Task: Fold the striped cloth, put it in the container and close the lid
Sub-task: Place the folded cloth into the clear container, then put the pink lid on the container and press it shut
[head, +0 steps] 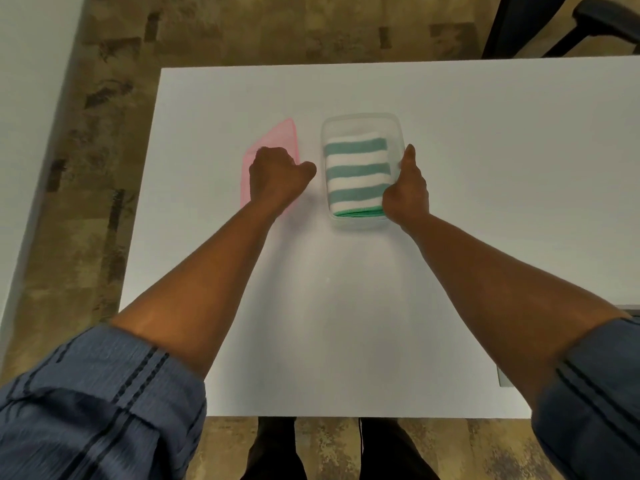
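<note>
The striped cloth, green and white, lies folded inside the clear container near the middle of the white table. My right hand grips the container's right rim, thumb stretched along the wall. The pink lid lies flat on the table just left of the container. My left hand rests on top of the lid with its fingers curled over the lid's near part, hiding it. The container has no lid on it.
The white table reaches past the right edge of view; its left and near edges are visible. A dark chair stands beyond the far right corner. A white wall runs along the left.
</note>
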{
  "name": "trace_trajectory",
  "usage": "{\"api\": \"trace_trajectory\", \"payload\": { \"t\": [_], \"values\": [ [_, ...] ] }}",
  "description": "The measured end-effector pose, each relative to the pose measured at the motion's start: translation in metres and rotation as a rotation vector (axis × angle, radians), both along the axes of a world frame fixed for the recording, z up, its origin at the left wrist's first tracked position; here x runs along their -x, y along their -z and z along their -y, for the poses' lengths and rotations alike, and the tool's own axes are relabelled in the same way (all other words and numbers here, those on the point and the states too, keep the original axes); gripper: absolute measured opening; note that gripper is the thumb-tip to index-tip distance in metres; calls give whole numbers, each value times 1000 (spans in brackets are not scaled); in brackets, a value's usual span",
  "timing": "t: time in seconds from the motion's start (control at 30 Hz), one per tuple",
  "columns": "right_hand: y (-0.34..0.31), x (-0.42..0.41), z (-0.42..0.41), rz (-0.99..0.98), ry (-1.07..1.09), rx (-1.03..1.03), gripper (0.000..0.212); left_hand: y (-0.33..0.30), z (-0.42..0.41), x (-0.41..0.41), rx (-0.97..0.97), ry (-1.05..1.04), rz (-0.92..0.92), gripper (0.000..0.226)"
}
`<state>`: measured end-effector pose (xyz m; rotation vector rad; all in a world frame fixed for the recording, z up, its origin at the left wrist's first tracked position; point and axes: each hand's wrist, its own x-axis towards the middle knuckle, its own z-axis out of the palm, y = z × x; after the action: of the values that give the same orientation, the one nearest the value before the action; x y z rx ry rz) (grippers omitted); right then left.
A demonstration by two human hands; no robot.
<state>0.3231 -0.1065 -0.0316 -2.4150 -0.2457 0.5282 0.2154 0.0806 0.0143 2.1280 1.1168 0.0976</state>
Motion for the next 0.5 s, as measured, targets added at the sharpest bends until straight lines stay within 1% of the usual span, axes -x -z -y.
{"api": "trace_trajectory", "payload": {
  "t": [0.13, 0.23, 0.33, 0.5],
  "values": [
    [-2, 1, 0, -3, -2, 5, 81, -20, -3, 1, 66, -28, 108, 25],
    [-4, 2, 0, -11, 4, -2, 81, -33, -2, 2, 118, -48, 191, 26],
    [-5, 2, 0, -13, -3, -5, 80, -46, 2, 0, 184, -121, 298, 35],
    [-5, 2, 0, -13, -14, -28, 81, -63, 6, 2, 215, -227, 460, 25]
  ]
}}
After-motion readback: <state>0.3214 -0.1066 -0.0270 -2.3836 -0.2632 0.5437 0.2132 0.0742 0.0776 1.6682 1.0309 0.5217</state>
